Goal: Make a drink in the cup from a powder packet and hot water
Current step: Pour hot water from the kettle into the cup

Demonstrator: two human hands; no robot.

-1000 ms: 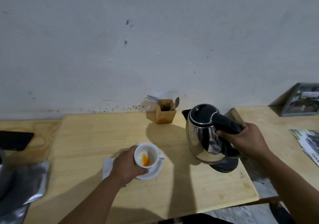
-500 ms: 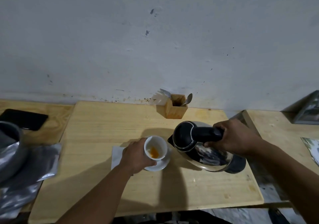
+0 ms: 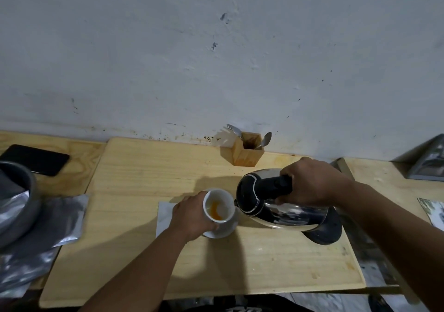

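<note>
A small white cup (image 3: pixel 219 203) with orange powder or liquid inside sits tilted on a white saucer (image 3: pixel 222 231) on the pale wooden table (image 3: pixel 168 167). My left hand (image 3: pixel 192 215) grips the cup's left side. My right hand (image 3: pixel 312 182) holds the black handle of a steel kettle (image 3: pixel 283 208), which is tipped far to the left, its black lid and spout right at the cup's rim. I cannot make out a stream of water. A white packet or napkin (image 3: pixel 164 218) lies under my left hand, partly hidden.
A wooden cutlery holder (image 3: pixel 247 152) with a fork and a spoon stands at the wall. Silver foil bags (image 3: pixel 55 220), a grey bowl (image 3: pixel 21 198) and a black phone (image 3: pixel 36 159) lie at the left. A framed picture (image 3: pixel 427 165) and a printed sheet (image 3: pixel 432 212) are at the right.
My right hand has lifted the kettle, carried it left and tipped it over toward the cup. My left hand has kept hold of the cup and tilted it slightly toward the spout.
</note>
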